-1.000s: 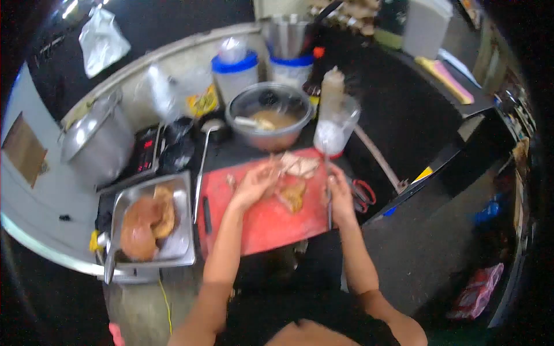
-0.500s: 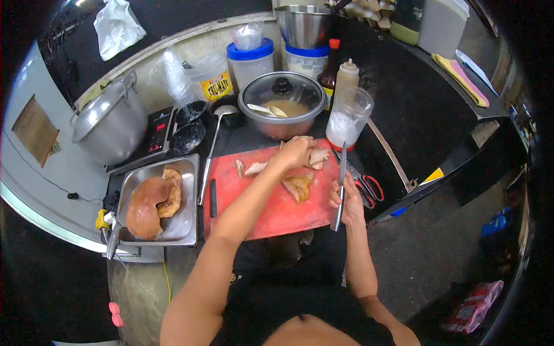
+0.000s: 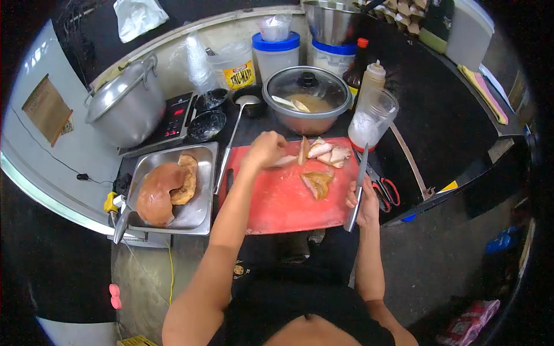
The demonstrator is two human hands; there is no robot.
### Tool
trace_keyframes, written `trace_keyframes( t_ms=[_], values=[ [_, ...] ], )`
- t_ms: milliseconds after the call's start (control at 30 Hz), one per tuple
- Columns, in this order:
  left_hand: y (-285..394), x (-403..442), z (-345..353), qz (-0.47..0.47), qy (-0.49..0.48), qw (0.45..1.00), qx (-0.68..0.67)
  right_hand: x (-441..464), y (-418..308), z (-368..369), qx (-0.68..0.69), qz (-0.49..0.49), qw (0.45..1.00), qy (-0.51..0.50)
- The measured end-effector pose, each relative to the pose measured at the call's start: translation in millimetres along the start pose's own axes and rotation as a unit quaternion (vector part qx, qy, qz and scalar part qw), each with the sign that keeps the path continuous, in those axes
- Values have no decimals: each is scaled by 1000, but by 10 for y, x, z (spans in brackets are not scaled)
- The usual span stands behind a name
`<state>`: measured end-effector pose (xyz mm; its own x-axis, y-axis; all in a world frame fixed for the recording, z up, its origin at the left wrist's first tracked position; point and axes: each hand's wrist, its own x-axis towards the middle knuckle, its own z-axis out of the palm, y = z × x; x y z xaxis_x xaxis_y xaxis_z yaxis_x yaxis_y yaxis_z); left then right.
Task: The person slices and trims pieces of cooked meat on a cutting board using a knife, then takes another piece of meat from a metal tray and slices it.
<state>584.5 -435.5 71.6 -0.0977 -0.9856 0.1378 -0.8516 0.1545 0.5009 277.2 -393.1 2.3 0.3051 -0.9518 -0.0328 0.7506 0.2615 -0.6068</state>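
Note:
My left hand (image 3: 266, 151) is over the upper left of the red cutting board (image 3: 274, 202), its fingers curled down and closed around a pale strip of cooked meat (image 3: 284, 162), partly hidden by the hand. To its right lie several cut meat pieces (image 3: 334, 155), pale with brown edges. A yellow-brown piece with skin (image 3: 318, 183) lies apart, nearer the board's middle. My right hand (image 3: 366, 203) is closed around a knife (image 3: 359, 190) at the board's right edge, blade pointing up and away.
A steel tray (image 3: 206, 173) with a large brown-skinned piece (image 3: 156, 196) stands left. Behind the board are a ladle (image 3: 234, 138), a lidded bowl (image 3: 309, 118) and a clear container (image 3: 372, 124). Red-handled scissors (image 3: 386, 190) lie right. A big pot (image 3: 127, 106) stands by an induction cooker (image 3: 173, 121).
My left hand has moved left across the board, away from the cut pieces, to the strip at the upper left. My right hand still holds the knife. The camera view has shifted slightly.

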Motion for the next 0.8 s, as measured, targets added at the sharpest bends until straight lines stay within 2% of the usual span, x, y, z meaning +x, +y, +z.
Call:
trace_keyframes(
  t_ms=[133, 367, 567, 667, 700, 767, 800],
  values=[
    [7, -116, 201, -65, -7, 993, 99, 4, -3, -7, -16, 2, 1000, 7],
    [-254, -123, 419, -8, -12, 993, 114, 7, 14, -63, -31, 8, 999, 0],
    [-90, -199, 332, -11, -22, 999, 25, -16, 34, -7, -83, -8, 996, 3],
    [16, -214, 184, -48, -64, 994, -70, -35, 17, 87, -99, 4, 995, 29],
    [-63, -183, 220, -45, -74, 976, -201, -33, 13, 120, -105, 7, 994, 40],
    [-270, -102, 319, -34, -91, 889, -448, -33, 25, 156, -149, 1, 988, 30],
    [-230, -110, 269, -24, -98, 855, -509, -37, 46, 169, -171, -2, 985, 24]
  ],
)
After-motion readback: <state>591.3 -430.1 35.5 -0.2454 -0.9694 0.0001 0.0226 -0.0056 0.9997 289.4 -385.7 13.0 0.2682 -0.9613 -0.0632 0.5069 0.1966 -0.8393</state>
